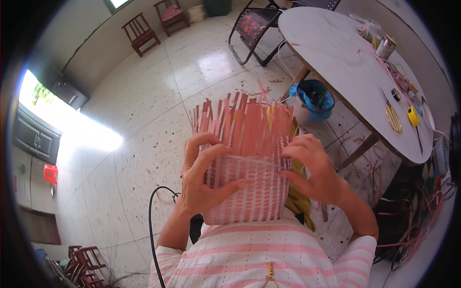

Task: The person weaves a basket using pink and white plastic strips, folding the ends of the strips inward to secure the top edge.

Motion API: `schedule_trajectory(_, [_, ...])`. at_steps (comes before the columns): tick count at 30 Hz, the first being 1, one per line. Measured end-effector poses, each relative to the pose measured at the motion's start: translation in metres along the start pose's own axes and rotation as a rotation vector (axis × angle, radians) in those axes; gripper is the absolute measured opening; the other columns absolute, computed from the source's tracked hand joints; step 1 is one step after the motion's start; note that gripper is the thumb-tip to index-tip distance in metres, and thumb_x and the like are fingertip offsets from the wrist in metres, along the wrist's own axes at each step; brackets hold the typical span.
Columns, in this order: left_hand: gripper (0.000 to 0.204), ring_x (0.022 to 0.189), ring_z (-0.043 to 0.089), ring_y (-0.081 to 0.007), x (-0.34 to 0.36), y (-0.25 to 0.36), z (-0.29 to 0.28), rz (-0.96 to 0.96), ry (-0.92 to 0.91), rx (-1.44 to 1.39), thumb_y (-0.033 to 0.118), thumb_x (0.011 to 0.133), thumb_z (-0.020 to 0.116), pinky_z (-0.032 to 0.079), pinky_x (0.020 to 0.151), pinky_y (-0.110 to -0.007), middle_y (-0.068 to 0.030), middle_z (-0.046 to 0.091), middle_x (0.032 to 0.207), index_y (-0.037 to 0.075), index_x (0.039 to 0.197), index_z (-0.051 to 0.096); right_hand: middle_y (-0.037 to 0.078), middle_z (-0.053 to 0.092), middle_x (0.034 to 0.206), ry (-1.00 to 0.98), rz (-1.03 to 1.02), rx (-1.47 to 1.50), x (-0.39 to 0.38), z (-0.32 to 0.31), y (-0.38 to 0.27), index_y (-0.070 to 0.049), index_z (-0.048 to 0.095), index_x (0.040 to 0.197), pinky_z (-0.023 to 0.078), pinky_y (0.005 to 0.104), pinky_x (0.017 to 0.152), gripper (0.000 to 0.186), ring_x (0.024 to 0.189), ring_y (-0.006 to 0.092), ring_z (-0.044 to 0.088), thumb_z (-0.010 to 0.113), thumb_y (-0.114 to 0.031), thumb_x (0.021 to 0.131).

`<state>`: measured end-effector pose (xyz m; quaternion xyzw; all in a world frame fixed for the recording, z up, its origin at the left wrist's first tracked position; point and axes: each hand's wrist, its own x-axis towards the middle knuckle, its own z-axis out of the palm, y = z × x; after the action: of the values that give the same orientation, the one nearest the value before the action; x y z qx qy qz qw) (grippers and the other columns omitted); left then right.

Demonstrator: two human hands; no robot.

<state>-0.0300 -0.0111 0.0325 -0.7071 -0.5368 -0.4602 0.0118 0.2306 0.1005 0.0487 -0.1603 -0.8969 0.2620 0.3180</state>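
A woven basket [245, 189] of pink and whitish flat strips rests against my lap, its upper ends loose and pointing away from me as a fringe of pink strips [245, 126]. My left hand [204, 175] grips its left side, thumb lying across the woven face and fingers bent over near the top of the weave. On the right side, my right hand [312, 168] holds the edge with bent fingers above and the thumb lower down. A pale strip [254, 162] crosses the weave between the hands. The fingertips are partly hidden.
To the right stands a white oval table [336, 43] with yellow-handled scissors [394, 120], a yellow tape measure [413, 116] and a can [385, 47]. A blue-lined bin [314, 98] sits beneath its edge. A black cable [151, 216] runs by my left arm. Strip scraps litter the right floor.
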Motion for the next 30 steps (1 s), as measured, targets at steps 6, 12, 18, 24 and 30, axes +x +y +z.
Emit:
schedule_trajectory(6, [0.071, 0.111, 0.053, -0.0259, 0.002, -0.003, 0.002, -0.021, 0.037, -0.079, 0.036, 0.065, 0.093, 0.048, 0.092, -0.038, -0.0139, 0.048, 0.124, 0.003, 0.119, 0.062, 0.012, 0.061, 0.092, -0.047, -0.001, 0.023, 0.007, -0.003, -0.013, -0.003, 0.061, 0.111, 0.046, 0.0372, 0.082, 0.037, 0.088, 0.0302, 0.059, 0.071, 0.002, 0.076])
schedule_trajectory(12, [0.072, 0.116, 0.052, -0.0279, 0.001, -0.01, 0.003, -0.058, 0.001, -0.118, 0.036, 0.064, 0.092, 0.047, 0.095, -0.041, -0.0142, 0.052, 0.124, 0.003, 0.121, 0.062, 0.006, 0.062, 0.09, -0.126, 0.243, 0.39, 0.022, -0.017, -0.033, 0.0, 0.062, 0.108, 0.047, 0.025, 0.067, 0.018, 0.075, 0.0106, 0.058, 0.067, -0.002, 0.091])
schedule_trajectory(18, [0.065, 0.117, 0.049, -0.0338, 0.008, -0.001, 0.004, -0.127, -0.058, -0.161, 0.025, 0.063, 0.091, 0.041, 0.1, -0.045, -0.0119, 0.052, 0.122, 0.01, 0.12, 0.063, -0.004, 0.06, 0.086, -0.245, 0.655, 0.811, 0.035, -0.019, -0.036, 0.0, 0.063, 0.107, 0.044, 0.0194, 0.064, 0.012, 0.073, 0.0008, 0.051, 0.062, -0.009, 0.099])
schedule_trajectory(24, [0.062, 0.116, 0.046, -0.032, 0.009, -0.005, 0.003, -0.065, -0.162, -0.093, 0.025, 0.067, 0.088, 0.034, 0.1, -0.048, -0.0115, 0.048, 0.123, 0.014, 0.122, 0.063, -0.004, 0.06, 0.084, -0.218, 0.591, 0.587, 0.043, -0.025, -0.023, 0.001, 0.067, 0.094, 0.042, 0.02, 0.06, 0.009, 0.07, 0.001, 0.05, 0.066, -0.008, 0.095])
schedule_trajectory(30, [0.061, 0.115, 0.046, -0.0321, 0.011, -0.005, 0.008, -0.05, -0.159, -0.141, 0.026, 0.067, 0.087, 0.033, 0.099, -0.048, -0.0112, 0.047, 0.122, 0.015, 0.122, 0.062, 0.012, 0.064, 0.082, -0.041, -0.013, -0.217, 0.081, -0.036, -0.04, 0.001, 0.066, 0.088, 0.05, 0.031, 0.062, 0.004, 0.072, 0.0231, 0.065, 0.068, -0.001, 0.084])
